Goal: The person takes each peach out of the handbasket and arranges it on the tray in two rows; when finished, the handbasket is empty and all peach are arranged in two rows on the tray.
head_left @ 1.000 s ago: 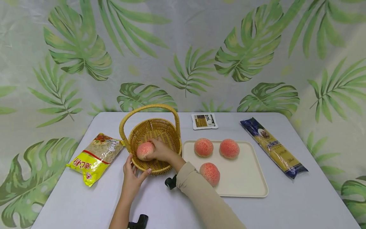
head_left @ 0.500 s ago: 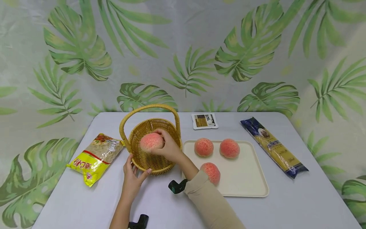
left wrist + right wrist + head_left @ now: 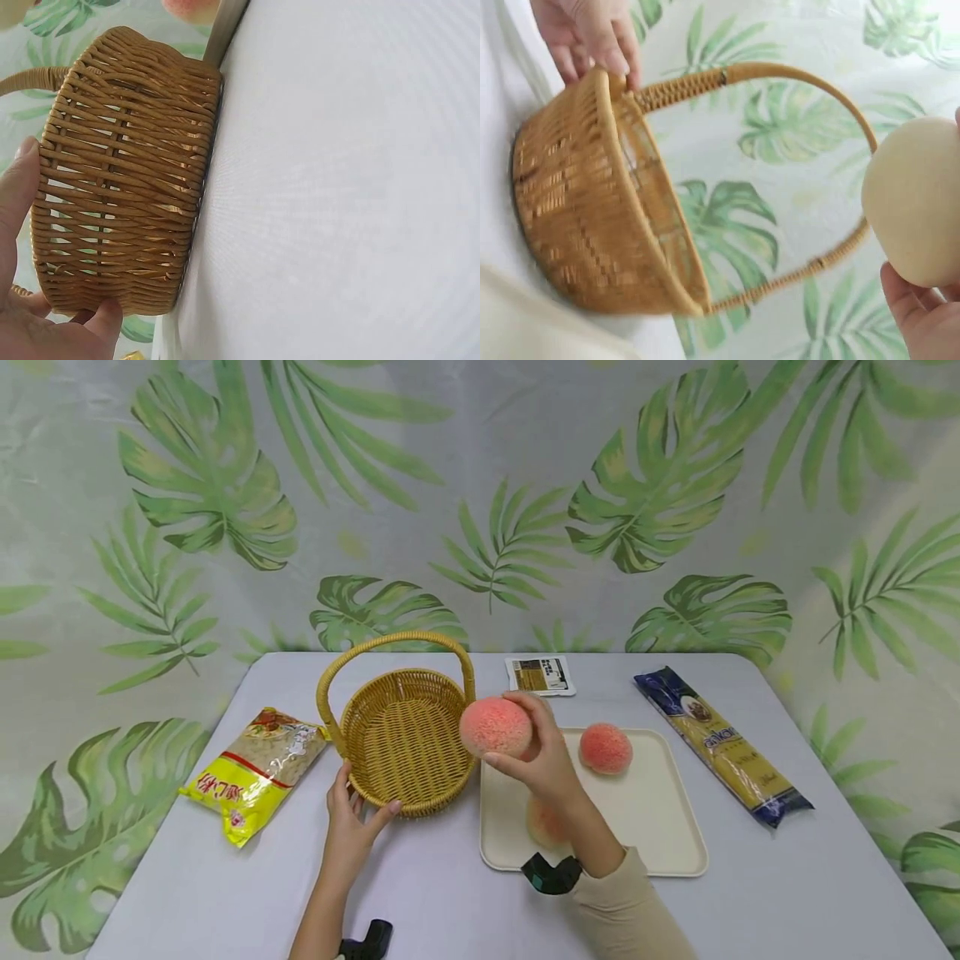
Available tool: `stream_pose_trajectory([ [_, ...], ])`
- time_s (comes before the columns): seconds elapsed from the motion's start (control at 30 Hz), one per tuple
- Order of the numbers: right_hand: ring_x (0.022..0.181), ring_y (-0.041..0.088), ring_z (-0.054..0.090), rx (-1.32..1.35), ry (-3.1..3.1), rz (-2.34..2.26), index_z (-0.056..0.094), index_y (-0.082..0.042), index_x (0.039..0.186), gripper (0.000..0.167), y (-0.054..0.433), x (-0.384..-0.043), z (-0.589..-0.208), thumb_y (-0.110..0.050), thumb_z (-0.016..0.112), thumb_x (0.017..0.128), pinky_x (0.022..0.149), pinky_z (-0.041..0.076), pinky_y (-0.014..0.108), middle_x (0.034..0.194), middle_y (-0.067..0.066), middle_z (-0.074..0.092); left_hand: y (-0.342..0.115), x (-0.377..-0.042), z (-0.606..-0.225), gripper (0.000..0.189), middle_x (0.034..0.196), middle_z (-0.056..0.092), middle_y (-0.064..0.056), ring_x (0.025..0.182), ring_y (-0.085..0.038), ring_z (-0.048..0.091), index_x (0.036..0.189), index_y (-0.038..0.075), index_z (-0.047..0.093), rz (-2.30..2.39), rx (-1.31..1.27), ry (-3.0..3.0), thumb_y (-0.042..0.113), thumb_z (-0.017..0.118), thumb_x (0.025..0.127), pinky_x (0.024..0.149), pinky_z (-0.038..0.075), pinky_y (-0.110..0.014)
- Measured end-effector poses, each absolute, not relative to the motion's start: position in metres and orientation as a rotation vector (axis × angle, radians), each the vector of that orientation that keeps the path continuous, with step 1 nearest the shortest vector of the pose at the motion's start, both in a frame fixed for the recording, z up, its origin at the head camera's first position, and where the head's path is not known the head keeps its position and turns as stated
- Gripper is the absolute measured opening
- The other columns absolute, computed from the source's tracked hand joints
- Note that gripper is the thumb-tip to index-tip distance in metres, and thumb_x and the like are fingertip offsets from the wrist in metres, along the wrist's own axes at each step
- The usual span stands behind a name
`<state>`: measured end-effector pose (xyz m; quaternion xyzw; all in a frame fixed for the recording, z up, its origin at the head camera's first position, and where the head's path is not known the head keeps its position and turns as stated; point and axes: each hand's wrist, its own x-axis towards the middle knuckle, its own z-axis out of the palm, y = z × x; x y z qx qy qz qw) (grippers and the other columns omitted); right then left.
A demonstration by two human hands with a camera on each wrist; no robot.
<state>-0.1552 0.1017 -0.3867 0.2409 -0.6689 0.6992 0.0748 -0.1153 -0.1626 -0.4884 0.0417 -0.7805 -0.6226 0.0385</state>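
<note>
My right hand (image 3: 543, 756) grips a pink-and-cream peach (image 3: 495, 727), held up between the basket and the tray. Its smooth cream underside shows in the right wrist view. Round and woven, the wicker basket (image 3: 408, 743) with a tall handle stands left of it, its inside bare. At the basket's near left rim is my left hand (image 3: 352, 822); the thumb (image 3: 15, 195) lies at the rim and the other fingers bend against the side. On the cream tray (image 3: 637, 827) lie more peaches: one peach (image 3: 606, 748) at the back, another peach (image 3: 546, 821) partly behind my right hand.
A yellow bag of pasta (image 3: 258, 772) lies left of the basket. Behind the tray is a small flat packet (image 3: 540, 676). A long blue-and-gold noodle pack (image 3: 720, 743) lies along the right side. A leaf-print cloth (image 3: 495, 543) hangs behind the table.
My right hand has lifted the peach out of the basket and carried it right, toward the tray, where it now hides a back peach. The left hand stays at the basket rim.
</note>
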Motion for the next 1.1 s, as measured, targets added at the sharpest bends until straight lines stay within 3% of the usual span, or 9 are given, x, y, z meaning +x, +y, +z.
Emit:
stream_pose_trajectory([
  [0.47,0.121,0.013,0.035,0.411,-2.136,1.81,0.031,0.005,0.131,0.073,0.208,-0.108,-0.451,0.018,0.067,0.068,0.097,0.032,0.014,0.132,0.02,0.033,-0.16,-0.115,-0.487,0.101,0.14,0.001,-0.02,0.131,-0.033,0.013,0.144,0.014,0.001,-1.874,0.128,-2.418,0.028,0.074,0.074,0.108,0.019,-0.036],
  [0.77,0.11,0.001,0.039,0.121,-2.321,1.684,0.035,0.002,0.126,0.067,0.239,-0.084,-0.501,0.009,0.071,0.07,0.091,0.031,0.007,0.121,0.008,0.042,-0.161,-0.115,-0.487,0.101,0.14,0.002,-0.021,0.13,-0.034,0.013,0.144,0.012,0.002,-1.874,0.128,-2.421,0.025,0.074,0.074,0.108,0.019,-0.036],
  [0.93,0.112,-0.003,0.035,0.117,-2.404,1.648,0.033,0.0,0.13,0.068,0.245,-0.082,-0.505,0.003,0.07,0.074,0.091,0.027,0.004,0.125,0.013,0.04,-0.16,-0.114,-0.486,0.101,0.14,0.002,-0.021,0.131,-0.033,0.013,0.144,0.012,0.001,-1.885,0.134,-2.414,0.023,0.074,0.075,0.108,0.019,-0.036],
  [1.1,0.101,-0.001,0.042,0.032,-2.558,1.514,0.036,-0.007,0.13,0.063,0.249,-0.08,-0.498,-0.011,0.07,0.078,0.08,0.036,0.008,0.123,0.008,0.044,-0.16,-0.114,-0.487,0.1,0.141,0.001,-0.019,0.131,-0.032,0.012,0.144,0.014,0.001,-1.894,0.135,-2.412,0.025,0.073,0.075,0.108,0.018,-0.035],
])
